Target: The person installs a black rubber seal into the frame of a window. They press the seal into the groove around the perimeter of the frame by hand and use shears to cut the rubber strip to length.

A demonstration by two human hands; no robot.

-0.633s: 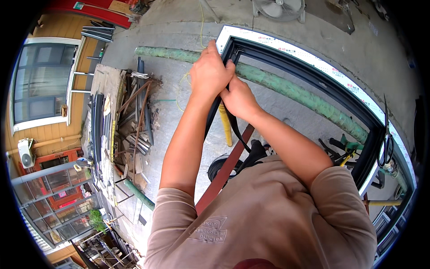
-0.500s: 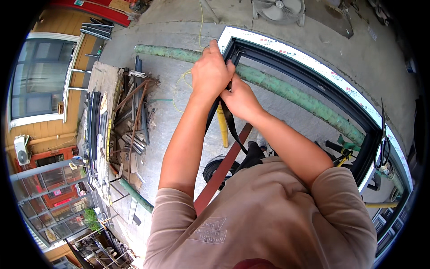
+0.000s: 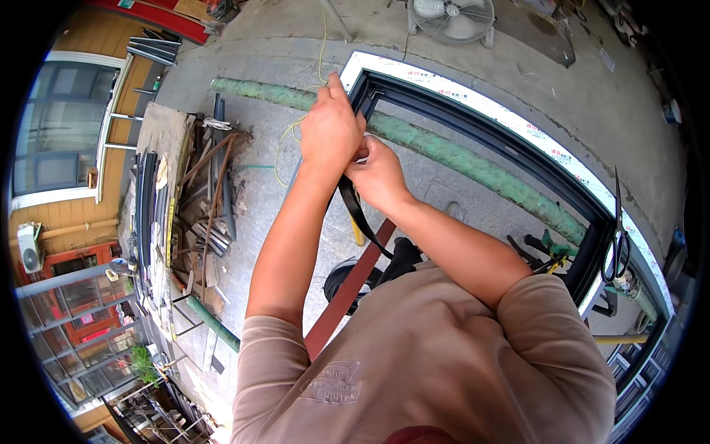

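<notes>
A dark window frame (image 3: 466,117) with white printed film along its outer edge lies in front of me. My left hand (image 3: 330,127) is closed over the frame's left side near the far corner, one finger stretched along the film. Just below it, my right hand (image 3: 380,175) pinches a flat black rubber strip (image 3: 356,211) against the same side. The strip's loose part hangs in a curve toward my body. Where it meets the frame is hidden by my fingers. Black-handled scissors (image 3: 618,255) rest on the frame's right side.
Green, worn pipes (image 3: 473,159) run beneath the frame. A reddish-brown bar (image 3: 347,296) and a black coil (image 3: 336,281) are by my legs. Scrap wood and metal lengths (image 3: 214,192) lie piled at left. A floor fan (image 3: 452,21) stands at the far side.
Both hands have slid slightly nearer to me along the frame's left side, and the black strip hangs a little differently. The whole view has shifted slightly.
</notes>
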